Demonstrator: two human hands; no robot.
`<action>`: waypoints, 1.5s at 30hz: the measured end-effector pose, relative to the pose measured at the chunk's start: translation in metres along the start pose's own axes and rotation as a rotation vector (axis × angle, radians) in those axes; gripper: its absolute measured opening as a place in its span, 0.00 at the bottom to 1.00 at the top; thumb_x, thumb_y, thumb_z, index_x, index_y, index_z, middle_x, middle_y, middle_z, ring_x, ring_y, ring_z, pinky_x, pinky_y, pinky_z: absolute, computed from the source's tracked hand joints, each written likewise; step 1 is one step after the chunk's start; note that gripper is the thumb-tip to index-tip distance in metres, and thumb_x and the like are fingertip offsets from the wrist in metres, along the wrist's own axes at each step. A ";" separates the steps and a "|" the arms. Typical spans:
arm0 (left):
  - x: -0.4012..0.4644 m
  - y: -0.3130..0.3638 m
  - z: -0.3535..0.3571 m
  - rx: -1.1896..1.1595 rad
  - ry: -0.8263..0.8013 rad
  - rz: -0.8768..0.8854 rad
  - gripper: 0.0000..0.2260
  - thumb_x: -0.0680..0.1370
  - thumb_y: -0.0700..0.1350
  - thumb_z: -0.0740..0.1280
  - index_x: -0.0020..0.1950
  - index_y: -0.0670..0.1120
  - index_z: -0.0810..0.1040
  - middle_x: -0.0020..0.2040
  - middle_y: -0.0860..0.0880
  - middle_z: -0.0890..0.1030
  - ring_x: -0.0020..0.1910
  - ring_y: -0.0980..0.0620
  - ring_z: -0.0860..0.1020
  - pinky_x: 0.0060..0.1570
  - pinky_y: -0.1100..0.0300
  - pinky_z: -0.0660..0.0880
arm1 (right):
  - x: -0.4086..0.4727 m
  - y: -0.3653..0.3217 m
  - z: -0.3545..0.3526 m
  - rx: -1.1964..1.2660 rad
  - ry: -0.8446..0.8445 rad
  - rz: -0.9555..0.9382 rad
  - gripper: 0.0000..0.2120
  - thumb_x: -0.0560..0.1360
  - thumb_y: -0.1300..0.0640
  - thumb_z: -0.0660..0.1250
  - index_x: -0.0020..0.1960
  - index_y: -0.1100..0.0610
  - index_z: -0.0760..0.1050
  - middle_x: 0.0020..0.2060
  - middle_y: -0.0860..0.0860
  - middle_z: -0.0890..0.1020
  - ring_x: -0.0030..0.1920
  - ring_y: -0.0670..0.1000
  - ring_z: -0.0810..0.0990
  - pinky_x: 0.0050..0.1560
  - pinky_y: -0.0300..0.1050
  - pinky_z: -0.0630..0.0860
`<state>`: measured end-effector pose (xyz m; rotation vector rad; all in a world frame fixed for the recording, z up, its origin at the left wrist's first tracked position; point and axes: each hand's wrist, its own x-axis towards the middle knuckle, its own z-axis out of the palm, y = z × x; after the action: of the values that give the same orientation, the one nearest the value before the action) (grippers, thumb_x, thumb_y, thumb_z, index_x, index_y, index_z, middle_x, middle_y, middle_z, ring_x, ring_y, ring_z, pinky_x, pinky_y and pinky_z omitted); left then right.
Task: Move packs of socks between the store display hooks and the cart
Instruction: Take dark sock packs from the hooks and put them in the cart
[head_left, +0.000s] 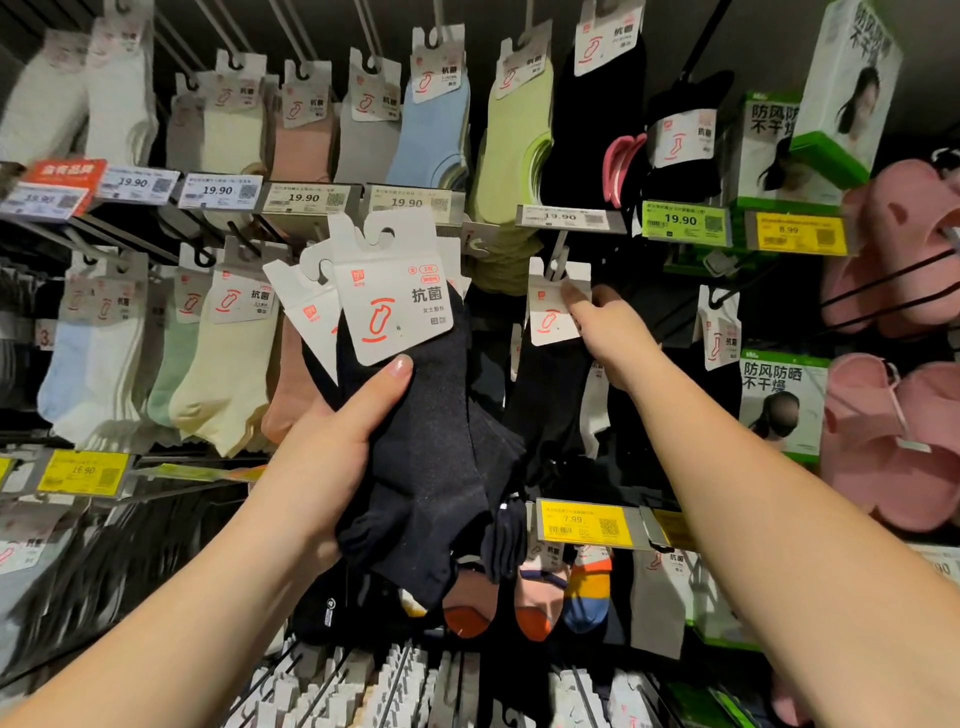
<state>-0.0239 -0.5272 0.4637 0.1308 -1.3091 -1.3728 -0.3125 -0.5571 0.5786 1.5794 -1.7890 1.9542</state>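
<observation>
From the head camera, the left hand (332, 441) kept a grip round several dark sock packs (415, 415), held up before the display. The right hand (608, 332) pinched the card of a dark pack (553, 312) hanging on its hook (558, 257).

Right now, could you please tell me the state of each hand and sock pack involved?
left hand: grips black sock packs, off the hooks.
right hand: pinches the card of a hanging black pack.
hanging black pack: on its display hook.
</observation>
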 end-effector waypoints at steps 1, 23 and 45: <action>-0.001 0.001 0.001 -0.003 0.000 0.006 0.09 0.73 0.51 0.69 0.53 0.55 0.82 0.52 0.57 0.86 0.49 0.58 0.85 0.46 0.59 0.80 | -0.001 0.001 0.000 -0.034 0.001 -0.019 0.15 0.80 0.40 0.63 0.60 0.50 0.74 0.51 0.49 0.83 0.52 0.53 0.81 0.54 0.51 0.78; 0.012 -0.005 0.002 0.048 0.027 0.091 0.06 0.77 0.47 0.69 0.50 0.57 0.82 0.51 0.58 0.86 0.50 0.59 0.85 0.47 0.62 0.80 | 0.033 0.026 0.012 -0.284 -0.171 0.239 0.38 0.76 0.34 0.65 0.76 0.57 0.63 0.70 0.57 0.73 0.66 0.60 0.74 0.67 0.55 0.73; 0.003 -0.017 -0.009 0.329 -0.094 0.112 0.32 0.67 0.63 0.73 0.70 0.59 0.74 0.64 0.59 0.81 0.64 0.56 0.78 0.68 0.49 0.71 | -0.175 -0.068 0.048 0.267 -0.254 -0.102 0.09 0.77 0.45 0.71 0.56 0.47 0.79 0.52 0.41 0.86 0.53 0.40 0.83 0.59 0.42 0.78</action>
<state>-0.0284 -0.5397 0.4497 0.2144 -1.5913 -1.0729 -0.1577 -0.4743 0.4979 2.0402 -1.5349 2.0967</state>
